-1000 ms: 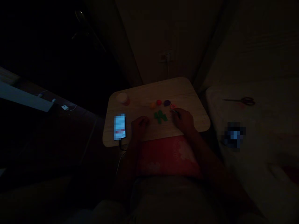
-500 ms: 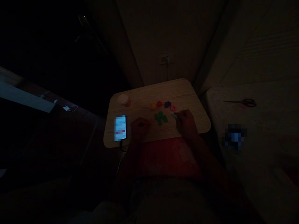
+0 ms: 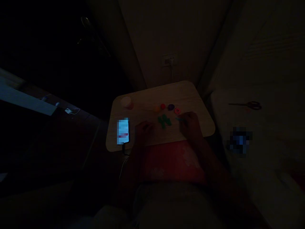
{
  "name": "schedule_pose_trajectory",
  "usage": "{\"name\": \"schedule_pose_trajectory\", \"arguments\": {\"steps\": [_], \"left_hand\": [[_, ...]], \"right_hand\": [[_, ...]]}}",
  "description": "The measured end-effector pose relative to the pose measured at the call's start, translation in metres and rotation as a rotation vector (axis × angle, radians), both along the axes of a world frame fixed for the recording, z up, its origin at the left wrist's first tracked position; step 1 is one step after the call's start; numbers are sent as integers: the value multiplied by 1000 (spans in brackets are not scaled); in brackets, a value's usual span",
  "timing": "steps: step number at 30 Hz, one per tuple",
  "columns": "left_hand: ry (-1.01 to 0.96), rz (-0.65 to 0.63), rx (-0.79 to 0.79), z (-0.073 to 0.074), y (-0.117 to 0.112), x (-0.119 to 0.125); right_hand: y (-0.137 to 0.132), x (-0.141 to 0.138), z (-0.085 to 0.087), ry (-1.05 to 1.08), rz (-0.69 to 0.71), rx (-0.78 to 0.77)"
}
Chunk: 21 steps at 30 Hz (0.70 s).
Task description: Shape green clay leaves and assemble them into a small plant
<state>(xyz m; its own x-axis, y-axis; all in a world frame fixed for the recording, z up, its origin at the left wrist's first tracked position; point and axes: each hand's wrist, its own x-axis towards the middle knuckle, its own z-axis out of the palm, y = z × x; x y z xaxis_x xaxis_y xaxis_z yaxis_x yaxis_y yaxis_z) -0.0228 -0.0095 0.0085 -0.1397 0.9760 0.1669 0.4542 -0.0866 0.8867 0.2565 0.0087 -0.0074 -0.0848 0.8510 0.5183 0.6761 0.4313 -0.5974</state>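
In the dim head view, my right hand (image 3: 192, 125) is closed on a small light-blue piece (image 3: 178, 119) that pokes out to the left of the fingertips. My left hand (image 3: 143, 127) rests low over the table, its fingers curled together; whether anything is in them is too dark to see. Between the hands lies a green shape with several lobes (image 3: 164, 121), looking like modelling clay. Behind it sit a yellow lump (image 3: 156, 109), a red ball (image 3: 163, 106), a dark purple lump (image 3: 171, 107) and a pink-orange flower-like ring (image 3: 177, 111), the last close to my right hand.
The small wooden table (image 3: 145, 95) bears a pale tub (image 3: 127, 102) at the back left and a lit phone (image 3: 123, 131) with a cable at the left. Scissors (image 3: 254, 105) lie on a pale surface to the right. A wall socket (image 3: 170, 59) is behind the table.
The picture has become darker. My left hand has shifted very slightly to the right; my right hand stays nearly still with the light-blue piece.
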Motion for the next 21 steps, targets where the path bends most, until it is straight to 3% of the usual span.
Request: {"name": "schedule_pose_trajectory", "arguments": {"steps": [4, 8, 15, 21], "left_hand": [[58, -106, 123, -1, -2, 4], [159, -268, 285, 5, -10, 26], [164, -244, 250, 0, -19, 57], [172, -329, 426, -4, -17, 54]], "right_hand": [[-10, -9, 13, 97, 119, 33], [-21, -30, 16, 238, 300, -57], [-23, -41, 6, 397, 341, -250], [-21, -36, 6, 516, 302, -358]]}}
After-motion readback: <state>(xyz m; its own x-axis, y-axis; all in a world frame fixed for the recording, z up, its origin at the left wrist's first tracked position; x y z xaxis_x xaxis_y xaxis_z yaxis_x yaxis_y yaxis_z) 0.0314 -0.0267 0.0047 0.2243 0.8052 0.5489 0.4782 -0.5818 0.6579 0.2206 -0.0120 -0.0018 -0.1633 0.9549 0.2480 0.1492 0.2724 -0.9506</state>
